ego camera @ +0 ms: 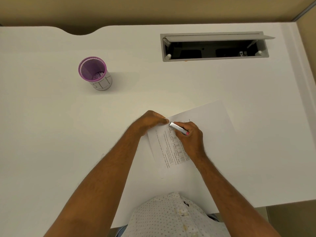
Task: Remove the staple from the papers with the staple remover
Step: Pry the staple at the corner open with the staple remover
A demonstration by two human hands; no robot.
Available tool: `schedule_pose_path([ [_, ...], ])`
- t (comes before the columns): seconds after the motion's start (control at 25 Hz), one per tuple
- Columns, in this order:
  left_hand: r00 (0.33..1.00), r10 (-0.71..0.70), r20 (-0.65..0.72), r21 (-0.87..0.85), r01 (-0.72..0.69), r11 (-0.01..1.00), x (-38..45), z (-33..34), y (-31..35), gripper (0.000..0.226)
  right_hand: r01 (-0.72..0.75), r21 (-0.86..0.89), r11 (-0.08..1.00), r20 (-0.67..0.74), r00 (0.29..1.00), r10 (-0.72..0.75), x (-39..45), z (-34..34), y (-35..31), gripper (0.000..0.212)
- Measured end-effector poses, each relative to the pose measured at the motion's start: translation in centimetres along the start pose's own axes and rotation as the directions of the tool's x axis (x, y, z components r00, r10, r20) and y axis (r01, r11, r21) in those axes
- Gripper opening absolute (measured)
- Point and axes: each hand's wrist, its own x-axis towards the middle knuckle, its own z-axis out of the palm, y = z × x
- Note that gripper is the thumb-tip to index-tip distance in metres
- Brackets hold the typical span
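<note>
My dotted shirt fills the bottom of the view, closest of all, with both bare forearms reaching out from it over the white surface.

The fingers of my right hand are wrapped around the staple remover, a slim metal tool that I hold slanted like a pen, its pink end by my knuckles and its metal tip aimed up and to the left. That tip sits at the near-left corner of the papers, right beside the fingertips of my left hand. The fingers of my left hand are curled and pinched down on that same corner, pressing the sheets against the surface. The staple itself is too small to make out; the tool's tip and my fingertips meet just where it would be, so I cannot tell whether the tip is touching it.

The papers lie turned at an angle, printed lines and a table running under my right hand, the blank far part spreading up and to the right.

Farther out to the left, well apart from the papers, stands a purple mesh cup with something small and shiny at its bottom. At the far right of the surface, a grey cable hatch is set in, its lid propped open over a dark opening.
</note>
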Motion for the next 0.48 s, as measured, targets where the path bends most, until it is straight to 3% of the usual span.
schedule_pose_path([
  [0.24,1.0,0.014,-0.004,0.013,-0.014,1.0,0.09,0.03,-0.01,0.02,-0.005,0.028,1.0,-0.006,1.0,0.006,-0.01,0.3,-0.01,0.031],
  [0.48,1.0,0.008,-0.021,0.016,-0.008,1.0,0.47,0.01,-0.19,0.033,-0.015,0.02,1.0,-0.022,1.0,0.015,0.1,0.85,0.35,0.03],
])
